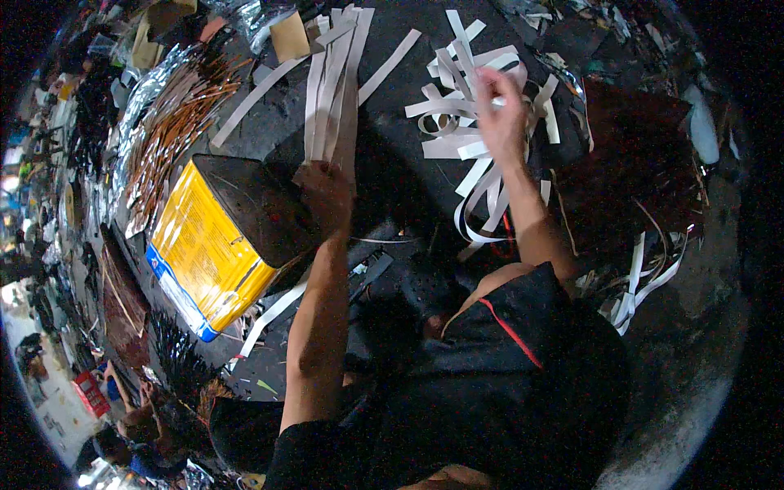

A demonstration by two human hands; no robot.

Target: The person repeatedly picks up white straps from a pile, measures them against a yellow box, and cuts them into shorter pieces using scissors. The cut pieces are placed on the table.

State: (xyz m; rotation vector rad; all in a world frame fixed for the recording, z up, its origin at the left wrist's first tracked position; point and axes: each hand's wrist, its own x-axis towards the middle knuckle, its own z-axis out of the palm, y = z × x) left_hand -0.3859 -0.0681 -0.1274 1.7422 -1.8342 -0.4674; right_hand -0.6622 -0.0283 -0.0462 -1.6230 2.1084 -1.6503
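Observation:
My left hand point(325, 194) is closed around the near end of a bundle of long, flat white strips point(335, 90), which fan out slightly away from me. My right hand point(500, 110) reaches over a tangled pile of loose white strips point(449, 147), some of them curled into loops. Its fingers look pinched on a strip, though they are a little blurred. Two single strips lie splayed on either side of the bundle. Beside my left hand stands a yellow and blue metal can point(216, 245) with a dark top.
Brown and silvery strips point(180, 114) are heaped at the far left. A dark brown sheet point(633, 155) lies to the right, with a few white strips point(633, 286) nearer me. A tan piece of card point(289, 37) is at the back. Other people point(135, 425) sit at the lower left.

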